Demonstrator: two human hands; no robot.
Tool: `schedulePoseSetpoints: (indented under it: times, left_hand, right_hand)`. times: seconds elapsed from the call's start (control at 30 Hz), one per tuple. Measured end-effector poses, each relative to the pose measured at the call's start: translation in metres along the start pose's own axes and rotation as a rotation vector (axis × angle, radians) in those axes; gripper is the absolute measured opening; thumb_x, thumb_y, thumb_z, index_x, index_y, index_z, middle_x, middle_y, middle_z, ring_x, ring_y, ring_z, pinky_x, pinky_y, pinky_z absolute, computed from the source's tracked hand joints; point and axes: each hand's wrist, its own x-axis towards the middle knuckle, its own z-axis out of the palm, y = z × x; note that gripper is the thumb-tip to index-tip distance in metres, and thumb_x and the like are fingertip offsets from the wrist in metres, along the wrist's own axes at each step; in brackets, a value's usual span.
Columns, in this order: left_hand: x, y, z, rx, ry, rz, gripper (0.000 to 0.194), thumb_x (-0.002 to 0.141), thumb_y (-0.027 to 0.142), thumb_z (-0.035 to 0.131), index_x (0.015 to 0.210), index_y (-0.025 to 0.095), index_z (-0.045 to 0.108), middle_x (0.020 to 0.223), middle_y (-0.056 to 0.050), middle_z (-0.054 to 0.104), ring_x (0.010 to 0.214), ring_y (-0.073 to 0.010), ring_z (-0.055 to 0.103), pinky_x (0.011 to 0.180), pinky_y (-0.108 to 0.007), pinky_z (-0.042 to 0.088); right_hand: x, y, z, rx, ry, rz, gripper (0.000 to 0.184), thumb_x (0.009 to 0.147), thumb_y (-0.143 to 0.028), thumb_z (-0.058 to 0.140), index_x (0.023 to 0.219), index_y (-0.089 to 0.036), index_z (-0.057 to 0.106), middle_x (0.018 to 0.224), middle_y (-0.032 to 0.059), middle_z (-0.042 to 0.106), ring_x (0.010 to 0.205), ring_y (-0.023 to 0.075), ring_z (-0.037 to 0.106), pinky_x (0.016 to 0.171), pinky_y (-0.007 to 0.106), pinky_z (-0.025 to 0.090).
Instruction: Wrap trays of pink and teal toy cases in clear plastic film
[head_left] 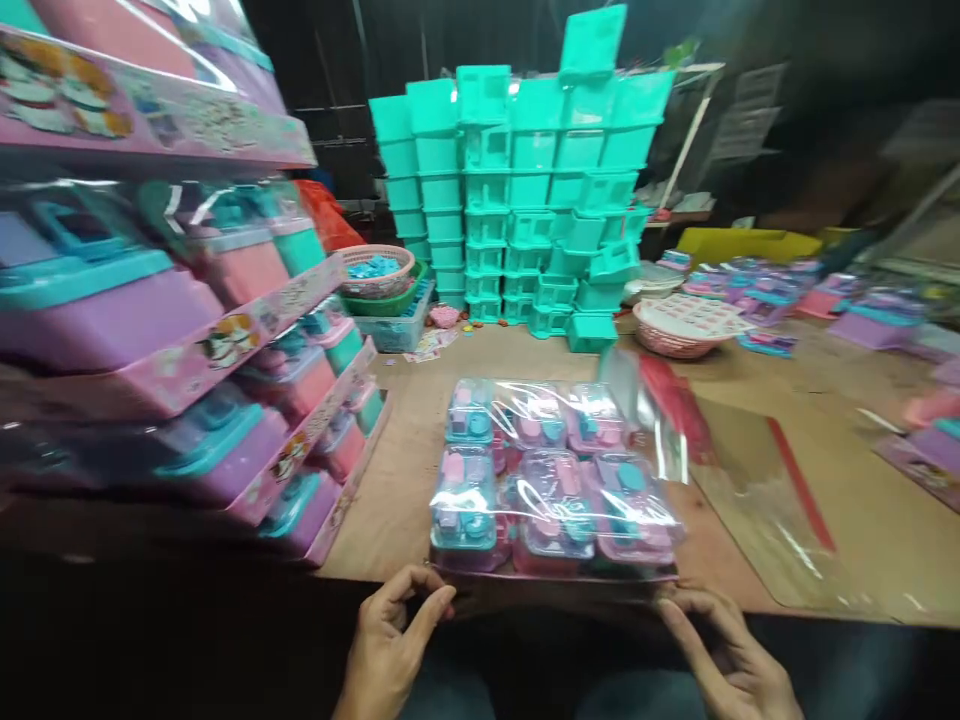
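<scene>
A clear plastic bag [551, 475] filled with several small pink, purple and teal toy cases lies on the brown table in front of me. My left hand [390, 640] pinches the bag's near left corner, thumb and fingers closed on the edge. At the near right corner my right hand [731, 650] grips the same edge with its fingers curled. The bag's open flap with a red strip [667, 405] stands up at the far right.
Stacks of bagged toy sets [172, 330] tower at my left. A wall of teal plastic boxes [525, 190] stands at the back. Baskets [375, 270] sit beside it; another basket [686, 325] at right. Empty clear bags [772, 500] lie to the right.
</scene>
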Motion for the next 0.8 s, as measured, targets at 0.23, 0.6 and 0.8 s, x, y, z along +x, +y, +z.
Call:
schedulePoseSetpoints:
  times: [0.23,0.6,0.8]
  left_hand:
    - [0.009,-0.018,-0.003,0.005,-0.047,0.031,0.033,0.083,0.05,0.075,0.07,0.02,0.071,0.063,-0.003,0.068,0.062,-0.0186,0.065,0.06,-0.025,0.051]
    - [0.005,0.014,-0.004,-0.061,-0.183,-0.123,0.036,0.082,0.049,0.072,0.065,0.017,0.069,0.053,-0.003,0.067,0.052,-0.0138,0.056,0.058,-0.025,0.043]
    - [0.002,0.012,-0.007,-0.105,-0.261,-0.19,0.046,0.082,0.059,0.07,0.065,0.017,0.07,0.048,-0.003,0.064,0.048,-0.0131,0.052,0.056,-0.026,0.039]
  right_hand:
    - [0.005,-0.022,0.011,-0.014,0.122,-0.015,0.042,0.085,-0.066,0.065,0.075,-0.026,0.072,0.085,0.0046,0.071,0.082,0.022,0.07,0.077,0.028,0.054]
    - [-0.045,-0.031,0.037,0.31,0.151,0.417,0.049,0.089,-0.069,0.059,0.083,-0.023,0.07,0.072,0.0061,0.071,0.078,0.0253,0.07,0.075,0.033,0.056]
    - [-0.053,-0.046,0.099,0.618,-0.463,0.352,0.049,0.079,-0.066,0.074,0.098,-0.021,0.079,0.088,0.0122,0.08,0.08,0.0296,0.077,0.078,0.042,0.063]
